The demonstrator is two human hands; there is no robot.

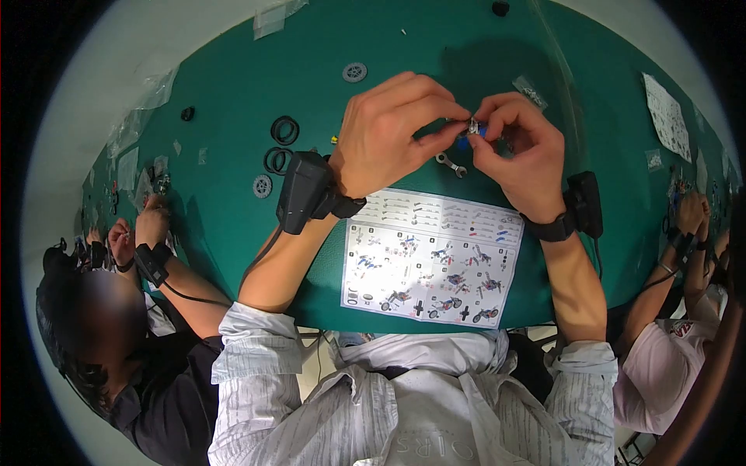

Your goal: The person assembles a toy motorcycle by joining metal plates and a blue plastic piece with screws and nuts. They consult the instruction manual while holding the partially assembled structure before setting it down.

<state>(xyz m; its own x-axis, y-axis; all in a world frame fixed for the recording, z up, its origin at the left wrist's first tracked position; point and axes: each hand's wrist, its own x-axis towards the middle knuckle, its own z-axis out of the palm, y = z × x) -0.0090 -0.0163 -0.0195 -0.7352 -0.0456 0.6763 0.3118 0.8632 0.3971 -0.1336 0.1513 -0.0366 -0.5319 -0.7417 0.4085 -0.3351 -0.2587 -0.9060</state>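
My right hand [521,144] is closed, thumb and fingers pinching a small blue-and-silver model part [472,138] above the table. From the other side my left hand [396,132] meets it, thumb and forefinger pressed together at the silver end. Whatever sits between those left fingertips is too small to name. Just below the hands, a small metal wrench [451,165] lies on the green table. A printed assembly sheet [427,248] with pictures of a motorcycle model is spread out nearer to me, beneath my wrists.
Black rubber tyres [284,130] and grey wheels [355,72] lie left of my hands. A small bag of parts [530,92] is beyond my right hand. Co-workers sit at both sides, one person's hand [152,221] at left and another's hands [691,211] at right.
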